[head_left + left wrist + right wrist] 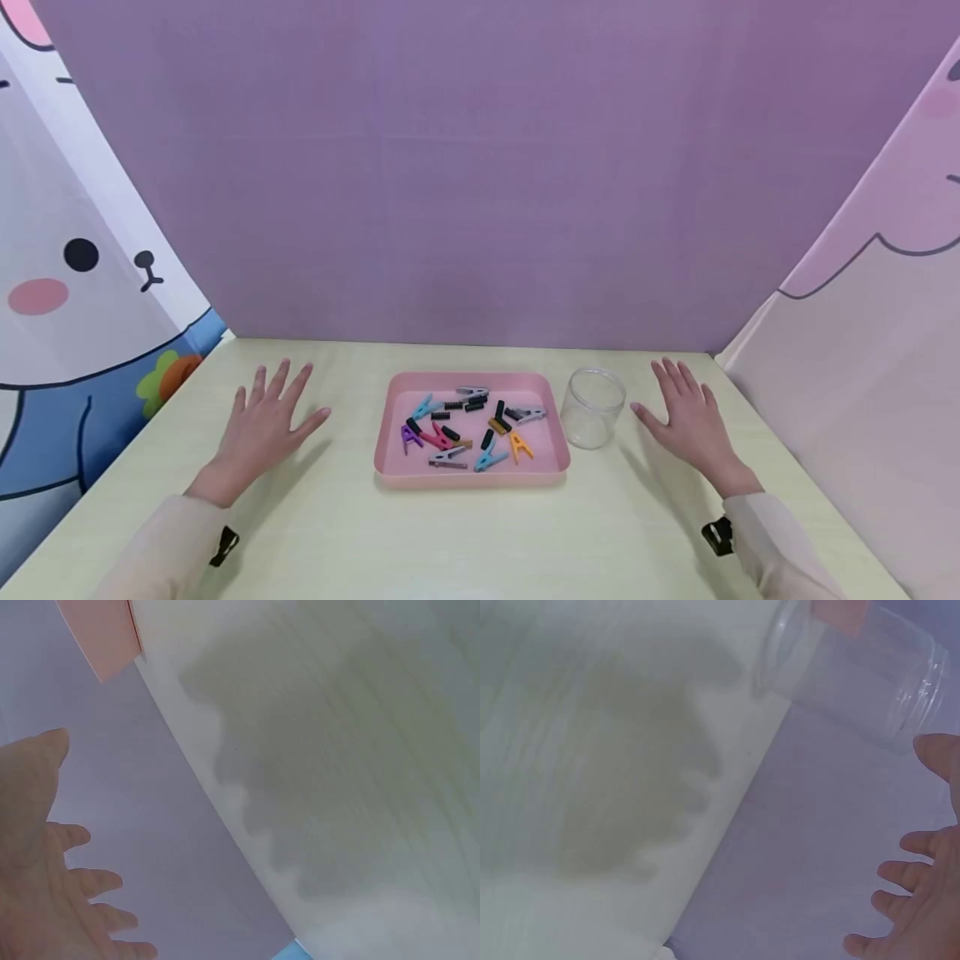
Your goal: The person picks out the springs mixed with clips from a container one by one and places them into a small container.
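Note:
My left hand (258, 429) is held over the table left of a pink tray (472, 481), fingers spread and straight, holding nothing. On the other side my right hand (693, 421) also has straight fingers and holds nothing; a clear, lidless jar (592, 417) stands between it and the tray. Several small clips lie scattered in the tray, among them a yellow clip (521, 447), a purple clip (410, 437), a red clip (438, 437) and a grey clip (448, 458). Short black and brown spring-like pieces lie among them. In the right wrist view, the jar (847, 667) appears near my thumb.
The pale wooden table (337, 542) ends at a purple panel (480, 208) behind the tray. Cartoon-printed cloths flank it, a white and blue cloth (82, 358) at left and a pink and white cloth (862, 350) at right. Black straps sit at both sleeves.

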{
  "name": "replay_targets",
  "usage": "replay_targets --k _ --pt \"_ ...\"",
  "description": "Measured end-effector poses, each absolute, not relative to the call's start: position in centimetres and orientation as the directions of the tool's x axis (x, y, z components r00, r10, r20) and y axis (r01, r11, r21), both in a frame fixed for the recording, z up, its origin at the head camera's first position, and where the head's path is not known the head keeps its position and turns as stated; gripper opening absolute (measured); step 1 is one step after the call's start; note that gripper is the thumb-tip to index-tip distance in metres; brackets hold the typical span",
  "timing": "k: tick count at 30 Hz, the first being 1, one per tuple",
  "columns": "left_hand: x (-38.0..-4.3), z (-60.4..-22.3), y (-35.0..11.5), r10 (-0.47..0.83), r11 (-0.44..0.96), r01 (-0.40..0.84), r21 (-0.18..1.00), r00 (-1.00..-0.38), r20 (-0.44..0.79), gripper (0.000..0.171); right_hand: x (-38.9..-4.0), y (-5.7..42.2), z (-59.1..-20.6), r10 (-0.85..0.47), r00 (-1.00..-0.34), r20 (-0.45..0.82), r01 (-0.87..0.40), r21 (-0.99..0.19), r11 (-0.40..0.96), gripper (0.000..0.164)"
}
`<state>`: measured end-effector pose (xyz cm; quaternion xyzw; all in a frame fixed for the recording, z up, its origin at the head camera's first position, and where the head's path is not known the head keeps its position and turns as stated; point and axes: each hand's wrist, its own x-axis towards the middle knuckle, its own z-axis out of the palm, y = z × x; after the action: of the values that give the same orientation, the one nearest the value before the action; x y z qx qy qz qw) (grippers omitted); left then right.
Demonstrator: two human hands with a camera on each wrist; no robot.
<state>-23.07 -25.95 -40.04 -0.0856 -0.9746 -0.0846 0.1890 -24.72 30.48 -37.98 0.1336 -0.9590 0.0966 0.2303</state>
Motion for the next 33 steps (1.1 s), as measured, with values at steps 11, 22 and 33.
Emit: replay_targets --k 11,22,33 --pt "-23.6 -39.7 -24.3 0.169 0.964 0.238 0.12 -0.893 0.418 0.07 -25.3 28.8 -36.7 -0.244 -0.737 0.63 -0.391 -0.103 0.915 0.059" --pt "-24.0 -39.9 -22.9 0.223 0.95 0.295 0.1 -0.868 0.443 0.065 -25.7 26.1 -36.3 -0.272 -0.688 0.673 -0.465 -0.12 0.877 0.046" --pt "-24.4 -40.6 -21.4 0.273 0.929 0.354 0.106 -0.851 0.448 0.063 -25.8 23.4 -36.3 -0.352 -0.684 0.639 -0.52 -0.089 0.849 0.04"
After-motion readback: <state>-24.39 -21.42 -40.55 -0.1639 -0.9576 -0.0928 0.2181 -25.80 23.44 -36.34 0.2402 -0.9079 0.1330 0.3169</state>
